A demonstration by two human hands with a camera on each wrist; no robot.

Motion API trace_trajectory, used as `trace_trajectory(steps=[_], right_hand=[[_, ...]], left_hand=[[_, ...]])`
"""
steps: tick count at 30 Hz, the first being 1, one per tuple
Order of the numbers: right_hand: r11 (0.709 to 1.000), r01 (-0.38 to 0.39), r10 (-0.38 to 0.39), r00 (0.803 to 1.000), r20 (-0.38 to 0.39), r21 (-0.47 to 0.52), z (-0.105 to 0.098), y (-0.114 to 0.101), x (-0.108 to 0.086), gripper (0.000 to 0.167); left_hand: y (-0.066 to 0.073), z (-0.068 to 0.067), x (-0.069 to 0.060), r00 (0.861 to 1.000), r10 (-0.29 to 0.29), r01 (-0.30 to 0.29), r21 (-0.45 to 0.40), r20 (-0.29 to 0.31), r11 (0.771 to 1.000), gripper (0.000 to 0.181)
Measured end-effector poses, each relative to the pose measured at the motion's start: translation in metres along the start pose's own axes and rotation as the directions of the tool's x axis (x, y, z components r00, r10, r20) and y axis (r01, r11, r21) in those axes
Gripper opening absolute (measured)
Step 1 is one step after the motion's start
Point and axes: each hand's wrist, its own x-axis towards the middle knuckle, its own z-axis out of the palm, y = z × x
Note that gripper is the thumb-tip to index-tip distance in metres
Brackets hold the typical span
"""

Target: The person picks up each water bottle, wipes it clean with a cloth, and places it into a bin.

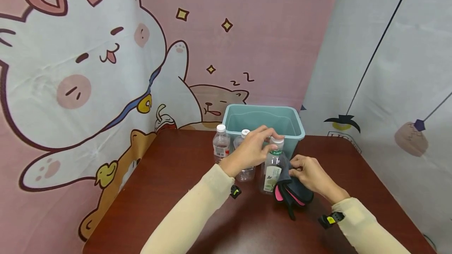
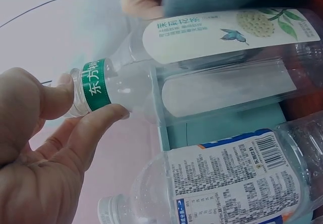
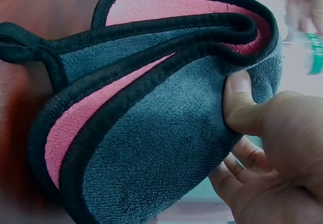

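Observation:
A clear plastic bottle point(image 1: 272, 173) with a green neck band and a pale floral label stands on the table. My left hand point(image 1: 252, 146) grips it by the neck and cap, thumb and fingers around the top. Beside it, my right hand point(image 1: 310, 173) pinches a folded cloth point(image 3: 146, 128), dark grey-blue outside and pink inside, with black edging and a hanging loop. The cloth lies against the bottle's right side in the head view. Another clear bottle point(image 2: 234, 178) with a printed white label stands close by; my left forearm partly covers it in the head view.
A light teal plastic bin point(image 1: 298, 126) stands behind the bottles at the table's back edge. One more clear bottle point(image 1: 221, 144) with a white cap is at the left. The brown table point(image 1: 152, 207) meets a cartoon-printed curtain point(image 1: 268, 42) at the back.

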Motion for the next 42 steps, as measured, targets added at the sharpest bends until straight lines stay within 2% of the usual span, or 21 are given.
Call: trace_trajectory(steps=[2, 6, 8, 13, 16, 24, 28, 34, 42], right_hand=[[1.000, 0.004, -0.004, 1.000, 0.017, -0.014, 0.007, 0.004, -0.002, 0.024], [0.999, 0.035, -0.033, 0.997, 0.069, -0.031, 0.020, 0.011, -0.005, 0.048], [0.997, 0.056, -0.051, 0.994, 0.100, -0.044, 0.026, 0.016, -0.007, 0.053], [0.992, 0.112, -0.102, 0.980, 0.169, -0.051, 0.039, 0.022, -0.011, 0.029], [0.993, 0.109, -0.101, 0.979, 0.179, -0.036, 0.040, 0.020, -0.010, 0.030], [0.999, 0.048, -0.047, 0.984, 0.170, -0.003, 0.038, 0.018, -0.009, 0.042], [0.999, 0.027, -0.029, 0.990, 0.137, 0.019, 0.036, 0.018, -0.012, 0.044], [0.998, 0.023, -0.026, 0.998, 0.064, 0.056, 0.023, 0.014, -0.012, 0.021], [0.994, 0.014, -0.013, 1.000, -0.009, 0.107, 0.004, 0.004, -0.008, 0.017]], left_hand=[[0.000, 0.000, 0.000, 1.000, -0.003, 0.003, -0.003, 0.000, 1.000, 0.026], [0.000, 0.001, -0.002, 1.000, -0.021, 0.021, -0.005, 0.005, 1.000, 0.026], [0.000, 0.002, -0.001, 1.000, -0.020, 0.020, -0.002, 0.007, 1.000, 0.026], [0.001, 0.001, 0.001, 1.000, -0.006, 0.006, 0.005, 0.005, 1.000, 0.026], [0.001, 0.000, 0.002, 1.000, -0.005, 0.005, 0.007, 0.003, 1.000, 0.026], [0.001, -0.001, 0.001, 1.000, -0.016, 0.016, 0.011, -0.001, 1.000, 0.027], [0.000, 0.001, 0.000, 1.000, -0.009, 0.009, 0.012, -0.002, 1.000, 0.027], [0.001, 0.001, 0.003, 1.000, 0.002, -0.002, 0.007, 0.001, 1.000, 0.026], [0.001, 0.001, 0.002, 1.000, -0.006, 0.006, -0.002, 0.007, 1.000, 0.026]])
